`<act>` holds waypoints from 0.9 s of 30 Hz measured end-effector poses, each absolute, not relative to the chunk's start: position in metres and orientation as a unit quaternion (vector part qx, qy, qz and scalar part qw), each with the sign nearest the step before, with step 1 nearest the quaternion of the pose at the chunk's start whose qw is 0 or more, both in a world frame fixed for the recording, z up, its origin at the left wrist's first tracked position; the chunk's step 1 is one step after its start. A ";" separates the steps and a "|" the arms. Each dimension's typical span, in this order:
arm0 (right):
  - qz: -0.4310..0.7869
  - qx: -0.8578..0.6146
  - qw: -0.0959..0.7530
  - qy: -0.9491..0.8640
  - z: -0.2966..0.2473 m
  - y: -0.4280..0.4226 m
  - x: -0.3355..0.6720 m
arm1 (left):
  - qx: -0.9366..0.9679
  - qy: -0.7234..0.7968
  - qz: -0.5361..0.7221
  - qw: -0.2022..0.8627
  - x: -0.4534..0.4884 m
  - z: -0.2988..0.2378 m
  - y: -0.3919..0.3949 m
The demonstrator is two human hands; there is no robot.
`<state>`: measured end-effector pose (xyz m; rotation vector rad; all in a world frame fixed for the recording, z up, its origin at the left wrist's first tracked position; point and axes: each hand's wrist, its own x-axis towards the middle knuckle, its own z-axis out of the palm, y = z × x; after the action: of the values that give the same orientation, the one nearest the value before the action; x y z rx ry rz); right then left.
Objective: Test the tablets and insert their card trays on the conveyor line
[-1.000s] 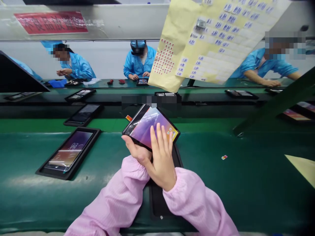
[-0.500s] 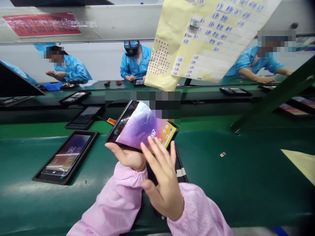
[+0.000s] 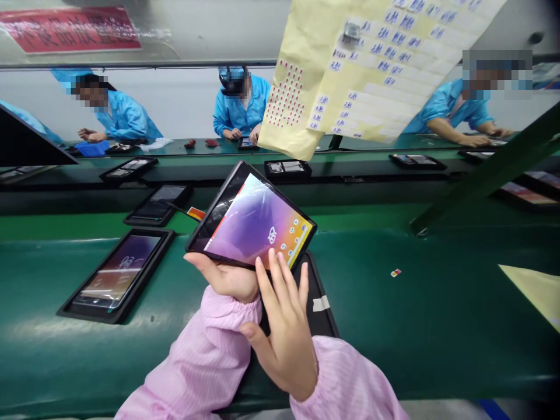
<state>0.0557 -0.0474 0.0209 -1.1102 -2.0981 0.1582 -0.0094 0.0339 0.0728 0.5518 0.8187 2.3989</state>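
A tablet (image 3: 249,219) with a lit purple and orange home screen is tilted up in front of me. My left hand (image 3: 227,281) supports it from below, thumb along its near left edge and the other fingers hidden behind it. Over the lower right of the screen, my right hand (image 3: 282,321) is spread open, fingertips at or just above the glass; contact cannot be made out. An orange tab (image 3: 196,213) with a dark cable sticks out at the tablet's left edge. Beneath my hands lies a black tray (image 3: 318,286) with a piece of white tape.
To the left, another lit tablet (image 3: 120,271) rests in a black tray, with a dark-screened one (image 3: 160,201) behind it. A conveyor (image 3: 350,192) carries trays across the back. Yellow paper sheets (image 3: 350,76) hang above; a green post (image 3: 481,175) slants at right. Several co-workers in blue sit opposite.
My right hand has shifted slightly left and down, its fingers still spread. The tablet stays in my left hand, and a tray on the conveyor behind it now shows.
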 end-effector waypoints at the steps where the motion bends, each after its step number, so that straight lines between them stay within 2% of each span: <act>1: 0.058 -0.430 0.383 -0.816 0.023 -0.045 0.062 | 0.229 0.291 0.887 0.276 -0.012 0.070 0.035; 4: 0.037 -0.446 0.472 -0.759 0.029 -0.022 0.092 | 0.250 0.231 0.865 0.369 -0.022 0.064 0.038; 6: 0.080 -0.487 0.543 -0.680 0.028 0.003 0.117 | 0.237 0.213 0.825 0.467 -0.026 0.059 0.041; 8: 0.252 -0.508 0.568 -0.596 0.017 0.027 0.137 | 0.222 0.232 0.760 0.566 -0.026 0.051 0.045; 11: 0.584 -0.438 0.493 -0.473 -0.012 0.046 0.146 | 0.232 0.321 0.657 0.641 -0.025 0.033 0.065; 12: 0.646 -0.413 0.473 -0.434 -0.024 0.047 0.144 | 0.269 0.379 0.628 0.624 -0.030 0.026 0.075; 14: 0.695 -0.393 0.470 -0.377 -0.046 0.045 0.138 | 0.364 0.519 0.575 0.517 -0.053 0.017 0.099; 16: 0.695 -0.405 0.481 -0.349 -0.063 0.044 0.133 | 0.415 0.640 0.530 0.370 -0.097 0.015 0.123; 19: 0.680 -0.430 0.493 -0.332 -0.076 0.046 0.129 | 0.349 0.729 0.535 0.244 -0.191 0.020 0.145; 23: 0.685 -0.431 0.502 -0.304 -0.083 0.052 0.128 | 0.236 0.804 0.526 0.144 -0.298 0.020 0.150; 27: 0.677 -0.438 0.502 -0.312 -0.089 0.053 0.126 | 0.217 0.805 0.542 0.109 -0.336 -0.002 0.162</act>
<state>0.1262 0.0528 -0.0894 -1.0577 -0.7546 1.6368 -0.3364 0.1620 -0.0022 0.6369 2.3664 1.5942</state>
